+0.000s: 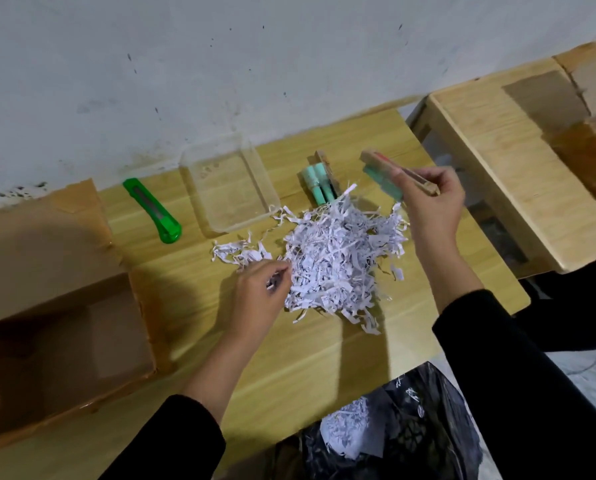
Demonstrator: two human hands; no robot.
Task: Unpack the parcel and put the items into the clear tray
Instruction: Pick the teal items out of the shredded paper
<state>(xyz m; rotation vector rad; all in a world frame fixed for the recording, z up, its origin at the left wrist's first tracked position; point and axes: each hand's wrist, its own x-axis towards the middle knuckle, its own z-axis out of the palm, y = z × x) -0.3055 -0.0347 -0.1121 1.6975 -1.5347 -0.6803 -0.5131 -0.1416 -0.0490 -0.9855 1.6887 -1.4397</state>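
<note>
An open cardboard parcel stands at the left of the wooden table. A pile of white shredded paper lies in the middle. Behind it sits the clear tray, with nothing visible inside. My right hand holds a pack of green items on a brown card above the table, to the right of the tray. A second pack of green items lies between the tray and the held pack. My left hand pinches shreds at the pile's left edge.
A green utility knife lies left of the tray. A black bin bag with some shreds inside sits below the table's front edge. A wooden stool with cardboard on it stands to the right. A wall runs behind the table.
</note>
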